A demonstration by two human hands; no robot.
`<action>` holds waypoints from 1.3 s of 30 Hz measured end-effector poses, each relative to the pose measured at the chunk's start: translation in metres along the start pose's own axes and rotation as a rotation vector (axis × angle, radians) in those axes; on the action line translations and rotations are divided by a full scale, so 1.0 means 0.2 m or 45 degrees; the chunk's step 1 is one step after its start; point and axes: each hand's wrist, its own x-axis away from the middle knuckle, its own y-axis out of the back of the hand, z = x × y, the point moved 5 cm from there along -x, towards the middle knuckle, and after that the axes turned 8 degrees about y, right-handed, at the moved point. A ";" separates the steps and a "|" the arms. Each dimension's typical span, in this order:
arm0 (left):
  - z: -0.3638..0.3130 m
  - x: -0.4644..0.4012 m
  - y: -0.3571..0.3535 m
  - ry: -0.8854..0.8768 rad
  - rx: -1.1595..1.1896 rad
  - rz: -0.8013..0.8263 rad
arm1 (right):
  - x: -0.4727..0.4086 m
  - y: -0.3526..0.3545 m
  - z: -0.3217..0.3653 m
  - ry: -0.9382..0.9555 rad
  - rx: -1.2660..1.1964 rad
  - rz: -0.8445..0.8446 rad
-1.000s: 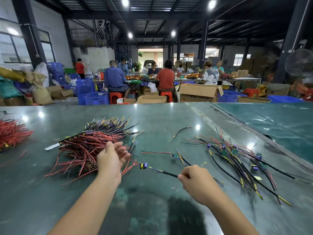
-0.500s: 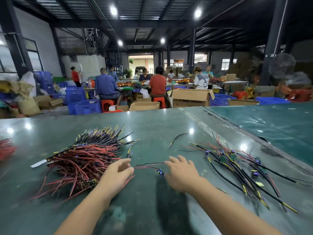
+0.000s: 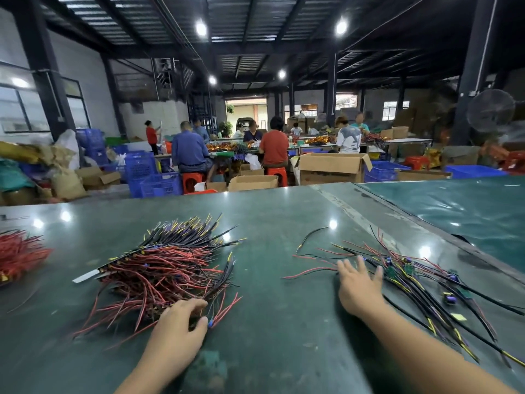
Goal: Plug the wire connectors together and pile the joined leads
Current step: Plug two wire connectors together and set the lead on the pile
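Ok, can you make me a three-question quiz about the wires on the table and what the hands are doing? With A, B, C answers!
1. Where is the right hand?
A. on the scattered leads
B. on a cardboard box
C. off the table

2. What colour is the table?
A. white
B. dark green
C. yellow

3. What is the left hand doing?
A. lying flat and open
B. waving in the air
C. pinching a wire at the edge of the big wire pile

Answers: 1 A, its spread fingers lie on those leads. 2 B, the top is shiny dark green. 3 C, thumb and fingers close on a wire end.

2 hands (image 3: 358, 285), 3 wire piles (image 3: 167, 268)
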 end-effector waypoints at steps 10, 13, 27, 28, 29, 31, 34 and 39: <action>-0.04 0.04 -0.06 -0.023 -0.462 -0.161 | 0.04 0.19 0.02 0.123 -0.172 -0.247; -0.09 0.04 -0.01 -0.049 -0.334 -0.319 | 0.21 0.25 0.30 0.215 -0.716 -0.366; -0.31 0.18 -0.15 0.283 2.144 0.294 | 0.60 0.19 0.69 0.124 -2.196 0.027; -0.31 0.19 -0.17 0.300 2.181 0.339 | 0.60 0.20 0.68 0.142 -2.237 0.037; -0.30 0.20 -0.19 0.308 2.200 0.377 | 0.61 0.20 0.68 0.172 -2.240 0.035; -0.30 0.22 -0.22 0.305 2.206 0.442 | 0.61 0.20 0.67 0.224 -2.180 0.000; -0.29 0.23 -0.25 0.279 2.139 0.500 | 0.59 0.17 0.66 0.189 -2.210 -0.056; -0.28 0.24 -0.26 0.259 2.033 0.507 | 0.58 0.15 0.63 0.248 -2.251 -0.158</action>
